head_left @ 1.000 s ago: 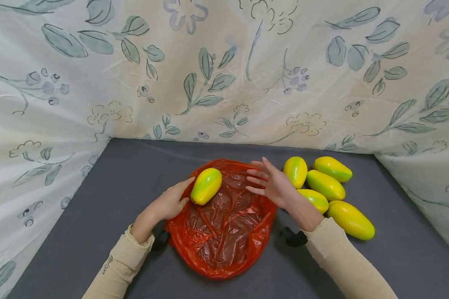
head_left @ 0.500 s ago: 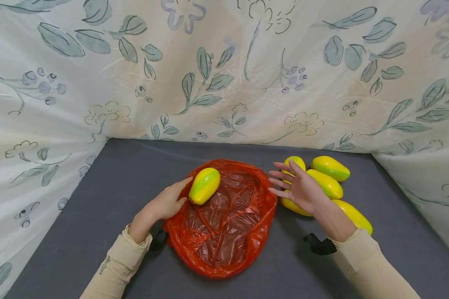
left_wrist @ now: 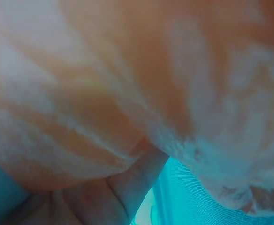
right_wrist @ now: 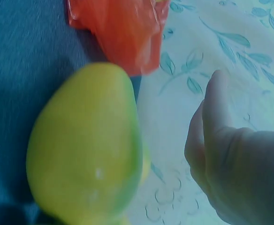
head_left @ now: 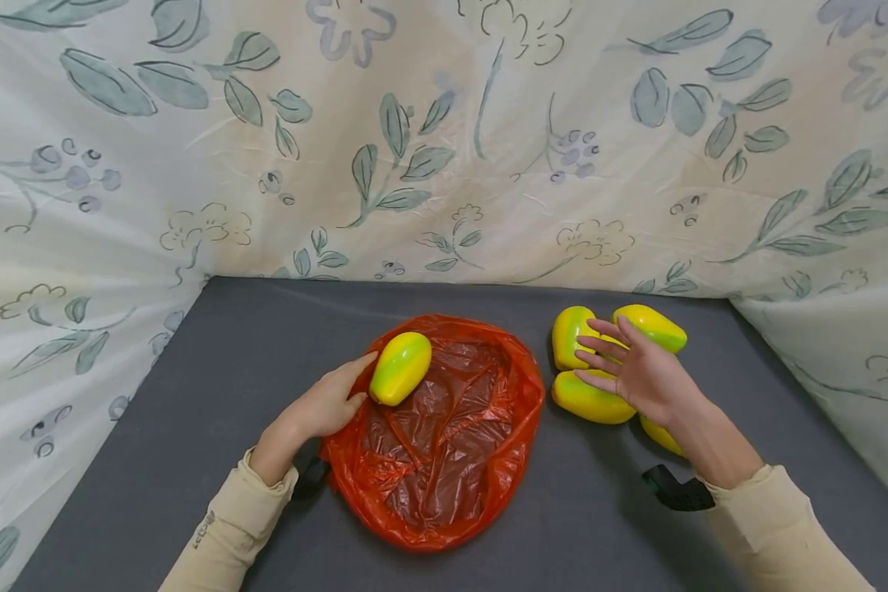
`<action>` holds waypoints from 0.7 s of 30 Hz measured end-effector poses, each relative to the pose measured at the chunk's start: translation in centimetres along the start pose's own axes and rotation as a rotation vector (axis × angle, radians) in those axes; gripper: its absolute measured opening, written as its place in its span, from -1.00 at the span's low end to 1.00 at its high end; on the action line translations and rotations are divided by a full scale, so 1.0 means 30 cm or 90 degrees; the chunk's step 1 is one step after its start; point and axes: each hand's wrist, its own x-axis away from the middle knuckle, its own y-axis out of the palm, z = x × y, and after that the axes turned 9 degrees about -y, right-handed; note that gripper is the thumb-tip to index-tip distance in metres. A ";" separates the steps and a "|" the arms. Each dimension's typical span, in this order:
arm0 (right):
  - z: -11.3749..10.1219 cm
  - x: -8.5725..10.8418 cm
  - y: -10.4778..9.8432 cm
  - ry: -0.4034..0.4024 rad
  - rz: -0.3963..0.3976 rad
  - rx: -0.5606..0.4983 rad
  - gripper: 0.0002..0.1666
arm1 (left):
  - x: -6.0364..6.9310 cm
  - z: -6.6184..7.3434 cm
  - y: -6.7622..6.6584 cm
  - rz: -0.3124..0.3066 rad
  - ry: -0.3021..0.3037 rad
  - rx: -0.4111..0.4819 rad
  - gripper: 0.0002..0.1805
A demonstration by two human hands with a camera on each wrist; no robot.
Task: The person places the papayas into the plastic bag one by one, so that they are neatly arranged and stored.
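Observation:
A red plastic bag [head_left: 444, 444] stands with its mouth spread wide on the dark table. One yellow-green papaya [head_left: 401, 368] lies at its upper left rim. The left hand [head_left: 333, 400] grips the bag's left edge beside that papaya; in the left wrist view the blurred plastic [left_wrist: 127, 70] hides most of the fingers. Over a group of several papayas [head_left: 592, 399] on the right, the right hand [head_left: 647, 374] hovers with fingers spread, holding nothing. In the right wrist view a papaya [right_wrist: 87, 145] lies apart from the hand, whose fingers are extended.
Behind the table hangs a pale cloth [head_left: 444, 164] printed with leaves and flowers, which also runs along the left and right sides. The dark table surface [head_left: 252, 345] extends around the bag. Each wrist carries a black camera, such as the right one [head_left: 677, 489].
The right hand has moved right, away from the bag's mouth and over the papayas. The left hand keeps its place at the bag. The head view has shifted slightly.

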 end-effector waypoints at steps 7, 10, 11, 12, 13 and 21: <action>-0.036 0.044 -0.112 -0.013 0.004 -0.041 -0.44 | 0.002 0.000 0.004 0.001 0.001 0.003 -0.35; -0.050 0.061 -0.169 -0.010 0.010 -0.043 -0.46 | 0.003 0.000 0.004 -0.001 0.001 0.003 -0.35; -0.055 0.067 -0.187 -0.007 0.014 -0.042 -0.46 | 0.003 0.000 0.003 -0.002 0.000 0.003 -0.35; -0.059 0.072 -0.204 -0.004 0.020 -0.045 -0.47 | 0.004 0.000 0.003 -0.003 -0.001 0.002 -0.35; -0.063 0.078 -0.221 -0.003 0.021 -0.045 -0.48 | 0.004 0.000 0.003 -0.003 -0.002 0.001 -0.35; -0.069 0.107 -0.313 -0.011 0.004 -0.080 -0.66 | 0.008 -0.004 0.000 -0.001 -0.008 0.005 -0.34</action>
